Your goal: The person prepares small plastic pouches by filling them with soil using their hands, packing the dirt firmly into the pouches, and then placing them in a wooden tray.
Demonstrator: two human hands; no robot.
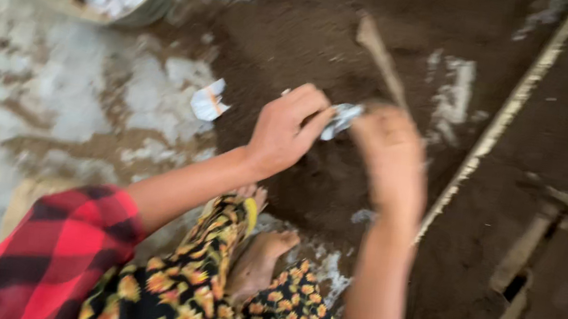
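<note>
Silvery crumpled wrapper (341, 118) sits pinched between left hand (286, 132) fingertips and the curled, blurred right hand (389, 151); a white scrap (208, 100) lies left of the fingers.

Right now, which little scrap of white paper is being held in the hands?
The crumpled white paper scrap pinched between the left hand and right hand. The other folded white paper scrap lies alone on the ground, untouched.
</note>
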